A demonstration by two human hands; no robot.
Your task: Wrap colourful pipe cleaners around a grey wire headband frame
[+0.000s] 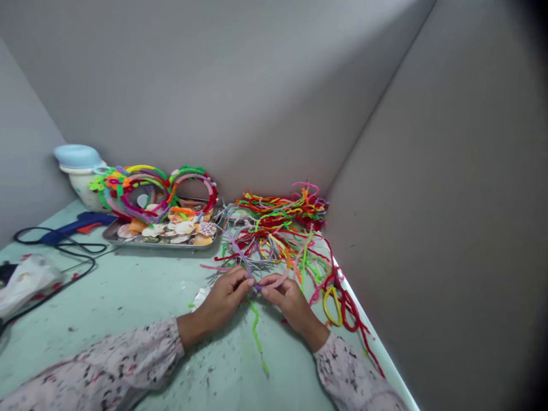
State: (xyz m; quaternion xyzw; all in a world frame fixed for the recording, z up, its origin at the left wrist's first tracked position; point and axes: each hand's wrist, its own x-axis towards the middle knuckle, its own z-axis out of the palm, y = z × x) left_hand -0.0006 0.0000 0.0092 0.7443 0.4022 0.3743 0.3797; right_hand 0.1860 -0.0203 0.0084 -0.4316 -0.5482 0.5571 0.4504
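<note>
Both of my hands meet at the middle of the table, thumbs almost touching. My left hand (229, 294) pinches a purple pipe cleaner (240, 251) that rises away from the fingers. On the other side, my right hand (289, 297) is closed on the same purple strand, and a pale pink pipe cleaner (281, 279) shows at its fingers. How the strands join is hidden by the fingertips. Below the hands a bright green pipe cleaner (257, 334) lies wavy on the table. A scrap of white material (202, 297) sits beside my left hand.
Behind is a pile of coloured pipe cleaners (278, 214). A metal tray (162, 246) holds shells and fuzzy hoops (145, 169). At left are a lidded jar (83, 177), a blue tool (64, 231), a black cord (92, 265) and a white packet (32, 279). Grey panels enclose the table.
</note>
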